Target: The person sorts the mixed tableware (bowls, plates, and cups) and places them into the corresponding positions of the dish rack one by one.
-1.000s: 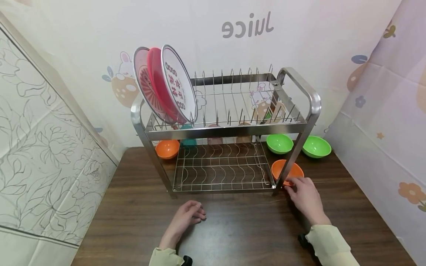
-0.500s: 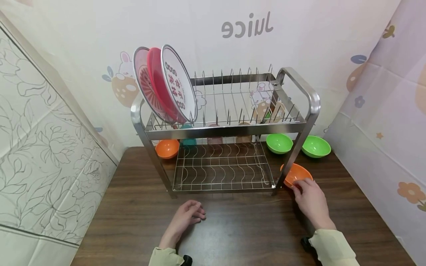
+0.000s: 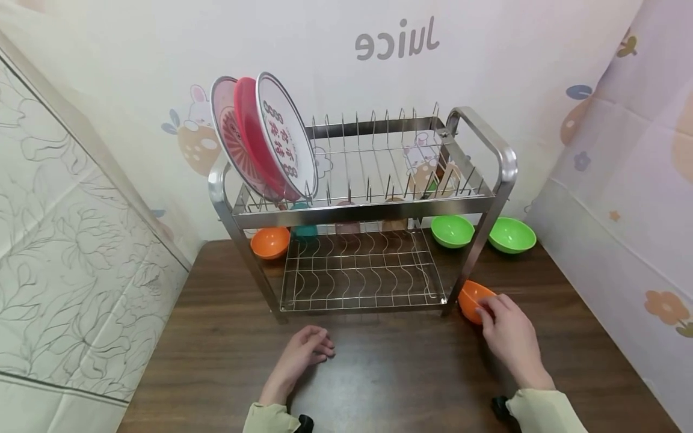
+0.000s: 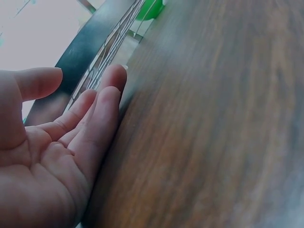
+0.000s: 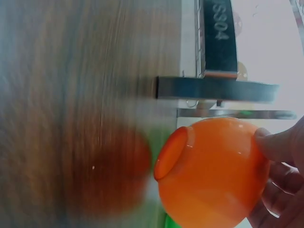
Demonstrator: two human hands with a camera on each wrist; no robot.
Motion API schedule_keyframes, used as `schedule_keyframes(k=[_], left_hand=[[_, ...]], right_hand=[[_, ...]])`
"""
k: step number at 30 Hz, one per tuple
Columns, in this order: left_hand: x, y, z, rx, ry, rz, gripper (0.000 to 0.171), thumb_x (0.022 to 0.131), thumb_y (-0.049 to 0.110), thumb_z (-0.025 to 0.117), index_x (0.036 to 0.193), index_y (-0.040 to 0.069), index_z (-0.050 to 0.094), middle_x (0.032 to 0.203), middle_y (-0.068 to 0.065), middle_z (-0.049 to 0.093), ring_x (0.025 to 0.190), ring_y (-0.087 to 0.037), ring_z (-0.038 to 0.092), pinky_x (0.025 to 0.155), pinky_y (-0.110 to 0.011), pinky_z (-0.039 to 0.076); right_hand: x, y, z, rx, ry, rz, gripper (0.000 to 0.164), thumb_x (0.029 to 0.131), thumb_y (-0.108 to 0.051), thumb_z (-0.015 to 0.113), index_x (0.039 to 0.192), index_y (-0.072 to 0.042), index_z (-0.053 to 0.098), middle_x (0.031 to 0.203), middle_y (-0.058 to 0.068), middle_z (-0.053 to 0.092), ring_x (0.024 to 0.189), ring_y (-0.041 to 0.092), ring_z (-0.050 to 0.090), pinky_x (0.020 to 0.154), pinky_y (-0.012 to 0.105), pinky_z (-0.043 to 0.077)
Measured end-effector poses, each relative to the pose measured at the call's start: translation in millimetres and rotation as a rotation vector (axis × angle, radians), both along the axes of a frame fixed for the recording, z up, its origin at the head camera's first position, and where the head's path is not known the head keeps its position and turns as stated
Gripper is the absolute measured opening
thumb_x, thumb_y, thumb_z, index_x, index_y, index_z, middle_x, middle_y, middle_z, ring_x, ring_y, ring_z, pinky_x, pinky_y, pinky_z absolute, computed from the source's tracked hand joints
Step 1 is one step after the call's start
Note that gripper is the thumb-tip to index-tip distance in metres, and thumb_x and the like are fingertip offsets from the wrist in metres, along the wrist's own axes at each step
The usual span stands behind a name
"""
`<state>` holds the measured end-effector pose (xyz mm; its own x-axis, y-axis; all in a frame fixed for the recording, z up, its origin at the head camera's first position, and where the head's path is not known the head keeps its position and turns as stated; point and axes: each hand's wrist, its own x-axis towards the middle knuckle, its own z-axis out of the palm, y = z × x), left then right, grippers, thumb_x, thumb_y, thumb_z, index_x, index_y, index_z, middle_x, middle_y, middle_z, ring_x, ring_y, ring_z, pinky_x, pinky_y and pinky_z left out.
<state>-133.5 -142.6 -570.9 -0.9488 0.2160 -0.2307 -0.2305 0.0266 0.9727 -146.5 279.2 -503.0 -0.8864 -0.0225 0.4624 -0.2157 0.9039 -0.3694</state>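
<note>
My right hand (image 3: 511, 337) pinches the rim of an orange bowl (image 3: 473, 302) beside the front right leg of the metal dish rack (image 3: 363, 212). In the right wrist view the bowl (image 5: 213, 173) is tilted, its foot ring towards the tabletop, with thumb and fingers at its rim. My left hand (image 3: 303, 355) rests on the wooden table (image 3: 390, 373) in front of the rack, holding nothing. Its fingers are relaxed and loosely bent in the left wrist view, palm (image 4: 42, 180) showing.
Three plates (image 3: 287, 138) stand at the left of the upper tier. Two green bowls (image 3: 511, 236) sit at the back right, another orange bowl (image 3: 271, 243) at the back left. Cups, one teal (image 3: 305, 228), show behind the lower tier. A patterned curtain (image 3: 325, 42) backs the table.
My right hand has drawn the orange bowl right and towards me, past the rack's front leg, and tilted it. My left hand has stayed in place.
</note>
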Motion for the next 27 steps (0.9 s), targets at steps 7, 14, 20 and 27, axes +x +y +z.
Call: schedule_keyframes(k=[7, 14, 20, 27], left_hand=[[-0.8, -0.8, 0.2, -0.005, -0.003, 0.004, 0.040, 0.103, 0.030, 0.055, 0.117, -0.008, 0.055, 0.097, -0.012, 0.068, 0.090, -0.023, 0.069, 0.078, -0.031, 0.056], [0.7, 0.0, 2.0, -0.006, -0.001, 0.002, 0.039, 0.103, 0.028, 0.055, 0.116, -0.008, 0.055, 0.098, -0.012, 0.068, 0.090, -0.022, 0.069, 0.079, -0.031, 0.055], [3.0, 2.4, 6.2, -0.004, 0.013, -0.048, 0.041, 0.103, 0.030, 0.054, 0.118, -0.009, 0.055, 0.101, -0.013, 0.068, 0.091, -0.025, 0.068, 0.080, -0.033, 0.054], [11.6, 12.3, 20.8, -0.090, 0.097, -0.188, 0.036, 0.105, 0.029, 0.051, 0.121, -0.003, 0.057, 0.105, -0.013, 0.068, 0.092, -0.028, 0.067, 0.077, -0.038, 0.054]], right_hand=[[14.3, -10.5, 16.1, 0.032, -0.019, 0.029, 0.013, 0.081, -0.004, 0.078, 0.091, -0.001, 0.070, 0.084, 0.008, 0.061, 0.070, 0.028, 0.059, 0.064, 0.053, 0.049], [25.4, -19.0, 38.5, 0.079, -0.205, 0.054, 0.009, 0.083, -0.009, 0.078, 0.088, -0.006, 0.071, 0.084, 0.004, 0.062, 0.066, 0.020, 0.056, 0.060, 0.045, 0.048], [31.5, -27.9, 52.1, 0.074, -0.353, 0.115, 0.008, 0.085, -0.011, 0.078, 0.087, -0.012, 0.070, 0.082, -0.003, 0.060, 0.067, 0.013, 0.052, 0.060, 0.036, 0.045], [37.2, -45.1, 52.2, 0.044, -0.389, 0.308, 0.016, 0.083, -0.009, 0.080, 0.085, -0.020, 0.069, 0.081, -0.014, 0.056, 0.070, 0.002, 0.050, 0.062, 0.028, 0.046]])
